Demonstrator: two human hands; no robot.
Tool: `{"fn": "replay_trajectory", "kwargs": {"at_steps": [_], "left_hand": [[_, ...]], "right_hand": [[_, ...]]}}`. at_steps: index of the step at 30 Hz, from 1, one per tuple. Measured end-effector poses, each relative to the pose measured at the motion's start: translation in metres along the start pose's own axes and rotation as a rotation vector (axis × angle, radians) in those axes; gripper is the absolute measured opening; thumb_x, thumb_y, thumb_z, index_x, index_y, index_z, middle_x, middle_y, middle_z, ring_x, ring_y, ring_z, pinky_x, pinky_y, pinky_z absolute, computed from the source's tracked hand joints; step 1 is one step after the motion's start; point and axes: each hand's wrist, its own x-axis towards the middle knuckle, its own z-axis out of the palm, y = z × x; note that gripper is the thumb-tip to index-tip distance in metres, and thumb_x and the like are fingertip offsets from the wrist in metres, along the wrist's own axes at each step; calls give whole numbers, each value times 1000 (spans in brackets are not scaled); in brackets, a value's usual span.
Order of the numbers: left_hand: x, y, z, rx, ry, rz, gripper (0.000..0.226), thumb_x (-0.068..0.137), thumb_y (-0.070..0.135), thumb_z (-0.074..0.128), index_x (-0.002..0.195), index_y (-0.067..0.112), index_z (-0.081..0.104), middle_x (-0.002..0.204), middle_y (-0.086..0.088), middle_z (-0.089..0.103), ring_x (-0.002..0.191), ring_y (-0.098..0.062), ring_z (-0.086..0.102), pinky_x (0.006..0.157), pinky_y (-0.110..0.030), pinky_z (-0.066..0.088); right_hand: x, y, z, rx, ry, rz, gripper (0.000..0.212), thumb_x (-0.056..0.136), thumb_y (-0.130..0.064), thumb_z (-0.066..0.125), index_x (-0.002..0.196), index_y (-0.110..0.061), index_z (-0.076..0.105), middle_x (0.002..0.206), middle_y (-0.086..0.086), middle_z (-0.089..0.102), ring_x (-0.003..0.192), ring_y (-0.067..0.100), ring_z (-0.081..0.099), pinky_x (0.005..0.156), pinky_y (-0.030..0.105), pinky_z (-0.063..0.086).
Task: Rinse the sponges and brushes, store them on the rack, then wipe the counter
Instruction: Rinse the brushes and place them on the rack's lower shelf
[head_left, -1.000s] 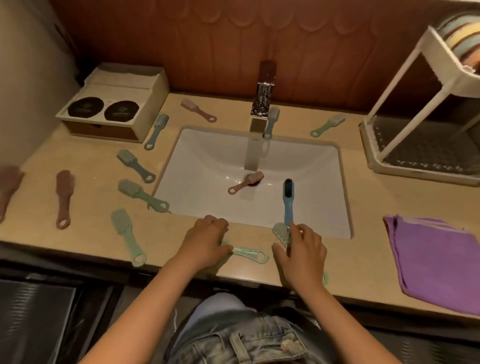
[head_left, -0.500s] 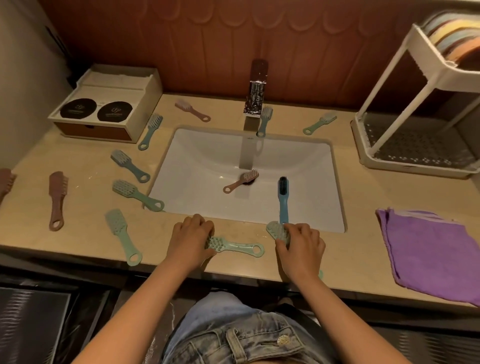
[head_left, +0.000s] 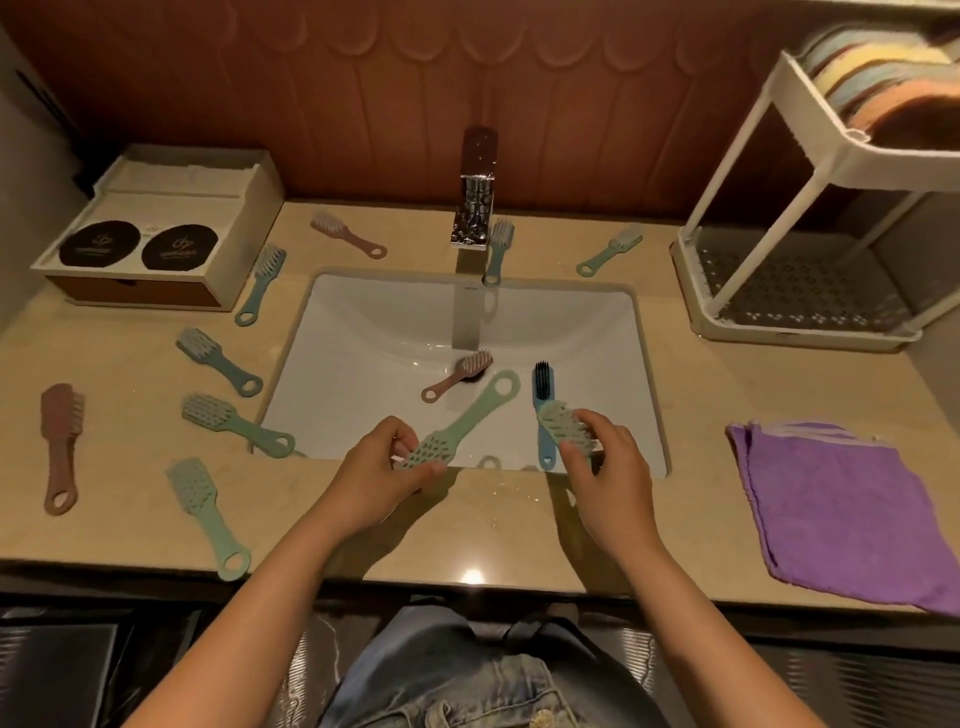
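Left brush (head_left: 460, 418) is gripped at its head by the left hand (head_left: 382, 467), right brush (head_left: 563, 427) by the right hand (head_left: 605, 470), centre frame over the sink (head_left: 363, 322) rim; bristles should be turned under the faucet (head_left: 477, 208).

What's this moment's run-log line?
left hand: holds long green brush over sink | right hand: grips second green brush | in sink: pink brush, blue brush

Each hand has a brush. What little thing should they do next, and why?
Probably carry both under the faucet to rinse them. The left hand grips a green brush by its head, the right hand grips a second green brush, both over the sink's near edge, short of the faucet.
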Motion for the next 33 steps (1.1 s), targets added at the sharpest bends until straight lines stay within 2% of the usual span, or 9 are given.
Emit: {"fn": "replay_trajectory", "kwargs": {"at_steps": [3, 5, 9, 12, 15, 20, 24, 28, 33], "left_hand": [[7, 29, 3, -287, -71, -87, 27, 84, 16, 67, 100, 6, 48, 89, -11, 65, 68, -19, 58, 63, -31, 50], [16, 46, 8, -382, -89, -97, 27, 86, 17, 65, 107, 12, 49, 81, -9, 62, 61, -17, 55, 60, -32, 50], [35, 66, 25, -358, -8, -78, 20, 89, 21, 61, 108, 21, 56, 88, -4, 53, 67, -15, 48, 59, -29, 46], [57, 86, 42, -360, -40, -104, 13, 90, 29, 57, 101, 22, 59, 97, -8, 53, 74, -19, 47, 64, -30, 44], [78, 105, 56, -386, -44, -185, 18, 95, 31, 43, 98, 26, 60, 107, -11, 49, 80, -21, 46, 63, -28, 44], [107, 130, 84, -355, -29, -147, 13, 98, 19, 41, 99, 21, 54, 99, -6, 52, 80, -17, 49, 68, -29, 44], [121, 142, 105, -378, -47, -143, 14, 97, 15, 43, 102, 14, 56, 91, -1, 55, 78, -14, 51, 68, -27, 46], [133, 146, 121, -392, -52, -180, 14, 96, 14, 46, 92, 17, 59, 91, -5, 58, 80, -17, 52, 62, -27, 45], [143, 143, 132, -388, -96, -210, 16, 96, 16, 46, 91, 21, 60, 101, -8, 61, 91, -24, 54, 65, -28, 45]], "right_hand": [[14, -7, -17, 128, 12, 13, 34, 92, -16, 55, 126, -20, 53, 114, -4, 55, 101, 6, 50, 76, 6, 42], [28, -7, -30, 142, 23, 44, 34, 92, -13, 55, 125, -19, 54, 113, -5, 54, 100, 6, 49, 71, 3, 41], [56, 4, -53, 126, 27, 107, 32, 91, -14, 55, 123, -17, 55, 119, 4, 57, 102, 15, 53, 81, 23, 41], [80, 19, -79, 60, 75, 106, 27, 91, -20, 56, 118, -18, 60, 112, 7, 57, 99, 19, 53, 79, 25, 38], [104, 31, -107, -20, 109, 92, 25, 91, -19, 57, 115, -17, 63, 105, 6, 57, 94, 15, 51, 78, 22, 35], [151, 62, -147, -103, 182, 151, 27, 86, -18, 63, 113, -16, 60, 104, 4, 64, 96, 20, 58, 84, 38, 50], [196, 88, -172, -314, 205, 130, 25, 87, -21, 63, 111, -14, 65, 106, 6, 65, 95, 23, 58, 82, 36, 48], [240, 104, -185, -498, 143, 137, 23, 89, -27, 60, 110, -21, 66, 103, 7, 66, 98, 27, 58, 87, 38, 41], [271, 116, -176, -520, 2, 215, 20, 90, -27, 58, 108, -24, 68, 97, 11, 69, 102, 31, 57, 93, 38, 39]]}}
